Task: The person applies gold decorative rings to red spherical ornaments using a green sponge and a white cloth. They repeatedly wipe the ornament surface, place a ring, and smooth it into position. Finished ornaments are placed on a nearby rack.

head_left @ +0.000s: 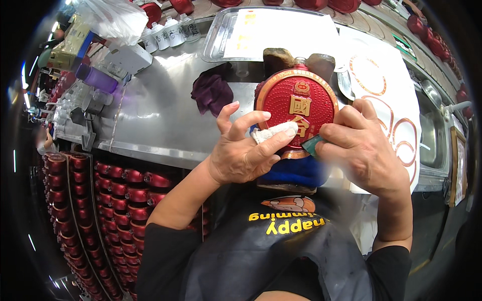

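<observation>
— Red first, far out to the left of the grip: rows of red bottles (120, 200) stacked on their sides below the steel counter (150, 115). Up on the counter, a purple container (98, 79) and a dark purple rag (212, 93), well apart from the hands.

— And at the grip itself?

— Left hand (241, 150) with fingers closed on a small white cloth (271, 131), pressed against the lower left of a round, flat red bottle (296, 108) with gold raised markings. Held upright in front of the chest, above a blue pad (293, 173).

— Right of that?

— Right hand (364, 150) clamped on the bottle's right edge, thumb and fingers pinching a small teal piece (314, 144) against the lower rim. Beyond the grip, a white sheet with orange rings (386, 100), then a sink (432, 135) farther right. Behind the bottle, a metal tray (218, 37).
</observation>
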`<state>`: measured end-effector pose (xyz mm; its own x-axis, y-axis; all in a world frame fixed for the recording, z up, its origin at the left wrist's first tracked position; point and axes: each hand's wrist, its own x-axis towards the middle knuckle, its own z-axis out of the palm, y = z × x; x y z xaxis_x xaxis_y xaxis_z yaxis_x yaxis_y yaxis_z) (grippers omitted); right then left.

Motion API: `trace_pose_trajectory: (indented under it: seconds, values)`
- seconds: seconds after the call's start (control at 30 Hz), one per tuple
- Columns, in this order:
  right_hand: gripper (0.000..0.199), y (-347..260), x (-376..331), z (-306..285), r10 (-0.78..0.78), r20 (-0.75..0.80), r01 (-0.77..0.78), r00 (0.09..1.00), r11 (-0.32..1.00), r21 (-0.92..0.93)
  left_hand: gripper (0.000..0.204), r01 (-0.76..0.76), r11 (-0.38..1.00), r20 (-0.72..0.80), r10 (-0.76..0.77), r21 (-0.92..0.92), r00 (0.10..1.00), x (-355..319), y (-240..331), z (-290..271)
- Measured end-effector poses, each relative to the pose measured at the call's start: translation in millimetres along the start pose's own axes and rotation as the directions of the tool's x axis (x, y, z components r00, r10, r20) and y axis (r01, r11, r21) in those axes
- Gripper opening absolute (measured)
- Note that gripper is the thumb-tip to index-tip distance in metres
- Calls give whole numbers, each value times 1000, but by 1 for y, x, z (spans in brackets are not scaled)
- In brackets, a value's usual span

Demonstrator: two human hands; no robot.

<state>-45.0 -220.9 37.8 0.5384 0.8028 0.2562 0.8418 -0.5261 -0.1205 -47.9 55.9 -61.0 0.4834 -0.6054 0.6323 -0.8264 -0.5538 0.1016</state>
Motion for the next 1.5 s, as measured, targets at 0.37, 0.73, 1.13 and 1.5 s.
trace_pose_trajectory:
  seconds: [0.37,0.73,1.13,1.5]
  values:
    - [8,8,0,-10,10,38,-10,999,1000,-4,38,2,1000,4,-2,-15,1000,-1,1,0]
    - [24,8,-63,23,453,-451,-343,769,888,306,53,-92,996,154,90,5,984,50,-15,4]
    - [18,2,-84,41,550,-475,-370,687,827,424,42,-58,997,131,52,44,990,6,17,-4]
    - [18,0,-91,50,630,-428,-431,648,767,476,49,-126,989,215,105,83,971,30,20,-2]
